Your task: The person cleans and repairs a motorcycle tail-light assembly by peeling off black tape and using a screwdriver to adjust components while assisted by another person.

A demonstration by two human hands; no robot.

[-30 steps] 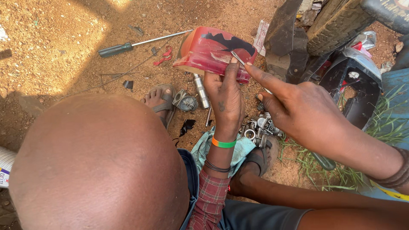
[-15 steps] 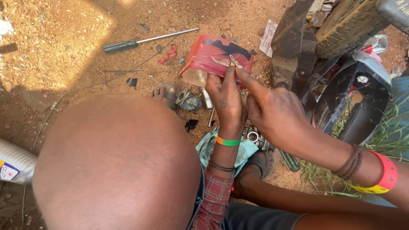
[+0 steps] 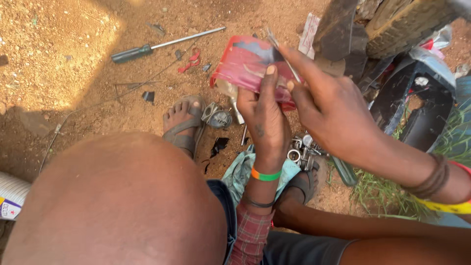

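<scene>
My right hand [image 3: 333, 115] reaches in from the right, a yellow band and dark cords on its wrist. It pinches a thin metal strip [image 3: 280, 51] between thumb and forefinger. The strip's lower end lies against the raised fingers of another person's hand [image 3: 265, 122], which wears a green wristband and a plaid sleeve. That person's bald head [image 3: 113, 201] fills the lower left. Behind both hands a red plastic panel [image 3: 240, 64] lies on the dirt. My left hand is out of view.
A long screwdriver [image 3: 147, 49] lies on the dirt at upper left. A sandalled foot [image 3: 184, 122], a small metal engine part [image 3: 218, 118], loose metal pieces [image 3: 304, 149] and a teal cloth [image 3: 240, 174] sit below. A tyre [image 3: 402, 19] and a black bike panel [image 3: 417, 108] stand at right.
The view has closed in on the hands. My right hand with the strip has shifted up against the other person's fingers, over the red panel.
</scene>
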